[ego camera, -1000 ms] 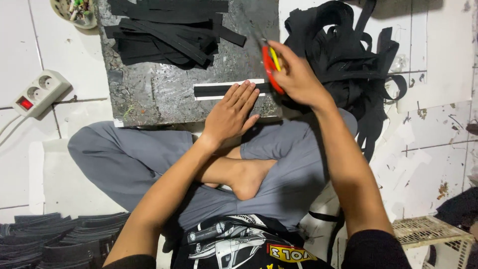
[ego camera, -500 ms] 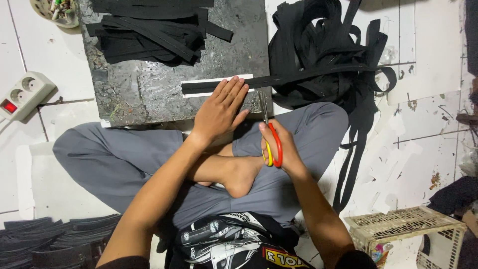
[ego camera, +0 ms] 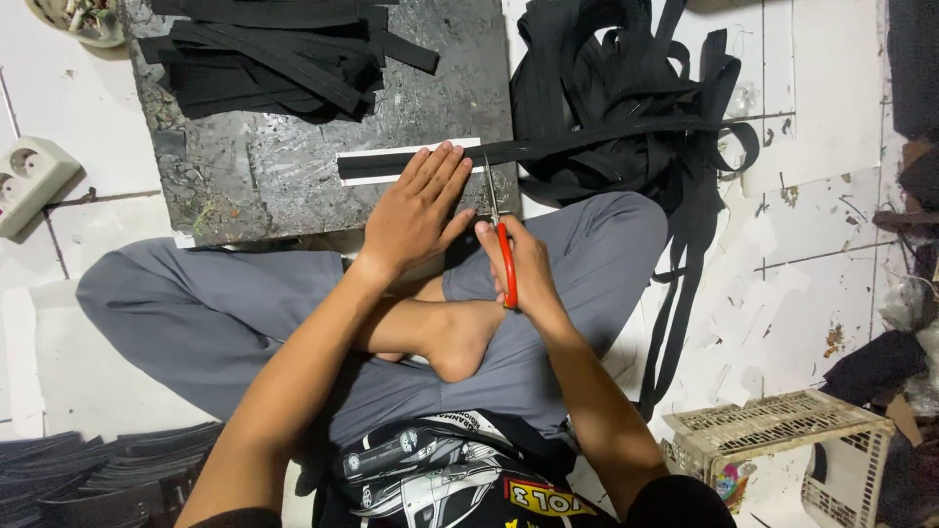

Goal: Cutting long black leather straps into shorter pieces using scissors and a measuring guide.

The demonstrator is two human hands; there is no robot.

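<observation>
Bright, even overhead light — white floor tiles (ego camera: 78,108) nearly washed out at upper left; black straps (ego camera: 626,108) lose detail; edges slightly bowed, focus sharp.

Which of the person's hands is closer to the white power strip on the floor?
The left. The left hand lies flat on the black strap on the dark board, on the power strip's side. The right hand, holding the red-handled scissors, is farther away, beyond the left.
</observation>
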